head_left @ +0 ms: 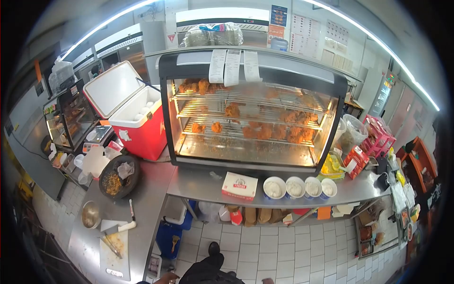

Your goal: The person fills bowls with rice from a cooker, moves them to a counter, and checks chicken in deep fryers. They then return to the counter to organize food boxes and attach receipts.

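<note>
Brightly lit kitchen with steel surfaces, seen from head height, a large heated cabinet (302, 75) of fried pieces filling the upper centre of the frame. Both of the wearer's hands show only as slivers at the bottom edge: the left hand (168, 279) left of centre, the right hand (268, 281) a little right of centre. So much is cut off that I cannot tell whether either grip is closed, spread or holding something. Nearest the left hand is a white tub (151, 275) of small packets, low at the lower left, just beside the left-hand tabletop (146, 199); it looks light and fairly stiff, best lifted by its rim. Well apart from the right hand, four cups (295, 195) of white food stand in a row on the central tabletop (198, 184), right of a printed box (240, 185). They look light and thin-walled, likely to buckle if squeezed, so hold them low around the sides. The front tabletop edge runs close before them, and the cabinet limits reach behind. On the left, a cutting board (120, 265) lies near its tabletop's edge. Pale tiled floor (269, 258) at lower centre gives room to step.
</note>
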Demonstrator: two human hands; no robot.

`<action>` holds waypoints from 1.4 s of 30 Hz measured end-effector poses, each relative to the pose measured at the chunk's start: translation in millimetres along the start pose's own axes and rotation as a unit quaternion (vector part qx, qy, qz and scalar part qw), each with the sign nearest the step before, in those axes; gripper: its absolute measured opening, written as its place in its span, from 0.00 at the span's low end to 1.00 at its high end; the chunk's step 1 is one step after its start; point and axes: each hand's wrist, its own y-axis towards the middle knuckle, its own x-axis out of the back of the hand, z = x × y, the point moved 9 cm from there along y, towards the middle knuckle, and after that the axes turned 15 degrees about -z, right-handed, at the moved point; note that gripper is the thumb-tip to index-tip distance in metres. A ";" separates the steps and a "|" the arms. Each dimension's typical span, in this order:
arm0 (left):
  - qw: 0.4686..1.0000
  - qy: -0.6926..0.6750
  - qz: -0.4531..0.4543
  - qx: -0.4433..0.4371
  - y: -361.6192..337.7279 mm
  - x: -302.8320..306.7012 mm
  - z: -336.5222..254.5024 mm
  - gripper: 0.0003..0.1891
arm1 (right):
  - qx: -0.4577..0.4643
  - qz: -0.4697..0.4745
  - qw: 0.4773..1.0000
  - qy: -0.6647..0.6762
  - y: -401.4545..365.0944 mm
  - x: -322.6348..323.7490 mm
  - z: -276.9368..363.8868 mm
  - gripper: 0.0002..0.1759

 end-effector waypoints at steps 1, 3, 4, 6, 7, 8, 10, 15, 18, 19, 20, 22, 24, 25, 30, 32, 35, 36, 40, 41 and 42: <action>0.999 0.029 -0.014 -0.027 3.4 8.4 -14.1 0.27 | -0.120 0.112 0.986 -0.002 1.8 -13.5 -2.3 0.03; 0.986 0.108 -0.045 -0.117 13.6 22.7 -53.8 0.25 | -0.180 0.183 0.966 0.020 22.3 -23.8 12.9 0.04; 0.969 0.159 -0.062 -0.177 20.0 27.3 -81.6 0.24 | -0.184 0.201 0.962 0.035 39.8 -28.5 26.2 0.04; 0.904 0.278 -0.090 -0.313 30.6 31.1 -142.7 0.23 | -0.177 0.230 0.955 0.062 78.5 -36.8 56.2 0.05; 0.869 0.317 -0.102 -0.365 35.2 36.6 -176.2 0.22 | -0.172 0.242 0.952 0.072 100.6 -38.5 72.4 0.06; 0.849 0.328 -0.115 -0.397 38.6 43.5 -206.1 0.22 | -0.166 0.257 0.949 0.082 120.8 -40.6 88.6 0.06; 0.906 0.159 -0.160 -0.359 42.4 83.7 -260.7 0.23 | -0.144 0.288 0.941 0.101 160.9 -43.4 118.0 0.08; 0.914 0.003 -0.069 -0.400 34.2 155.4 -408.0 0.25 | 0.010 0.380 0.914 0.139 277.1 -29.6 180.9 0.11; 0.905 0.026 -0.066 -0.419 10.1 184.9 -453.5 0.25 | 0.212 0.463 0.852 0.120 333.5 -51.5 179.9 0.21; 0.906 0.029 -0.061 -0.418 11.7 185.5 -454.6 0.25 | -0.025 0.485 0.874 0.028 353.3 -5.4 198.7 0.24; 0.897 0.020 -0.076 -0.435 14.2 192.9 -457.2 0.25 | -0.098 0.547 0.830 0.056 347.3 -29.6 170.1 0.27; 0.882 -0.052 -0.101 -0.458 25.2 200.9 -448.5 0.25 | -0.149 0.552 0.818 0.058 342.0 -28.8 165.8 0.25; 0.838 0.143 -0.188 -0.492 36.1 196.8 -437.1 0.26 | -0.251 0.560 0.788 0.049 321.6 -21.9 154.7 0.20; 0.755 0.325 -0.264 -0.505 39.8 189.1 -432.1 0.28 | -0.301 0.562 0.769 0.042 309.1 -14.8 148.5 0.17; 0.824 0.386 -0.183 -0.373 69.0 176.6 -384.0 0.29 | -0.417 0.443 0.793 0.013 319.7 -25.3 86.0 0.20; 0.902 0.258 -0.150 -0.312 75.5 177.7 -363.6 0.28 | -0.397 0.462 0.793 0.029 346.4 -44.4 59.5 0.21; 0.904 0.211 -0.205 -0.312 61.5 185.2 -369.5 0.28 | -0.332 0.485 0.809 0.014 362.8 -53.8 59.1 0.22; 0.893 0.204 -0.202 -0.347 79.5 176.7 -374.0 0.26 | -0.286 0.490 0.824 -0.019 369.5 -51.1 65.4 0.20; 0.854 0.297 -0.223 -0.365 61.4 178.7 -416.5 0.24 | -0.267 0.484 0.833 -0.024 375.4 -43.3 80.1 0.20; 0.822 0.213 -0.292 -0.439 41.3 191.3 -440.9 0.24 | -0.268 0.480 0.835 -0.019 378.5 -42.9 85.3 0.20; 0.776 0.125 -0.358 -0.505 25.8 199.7 -453.9 0.24 | -0.268 0.477 0.837 -0.017 378.2 -45.0 86.9 0.20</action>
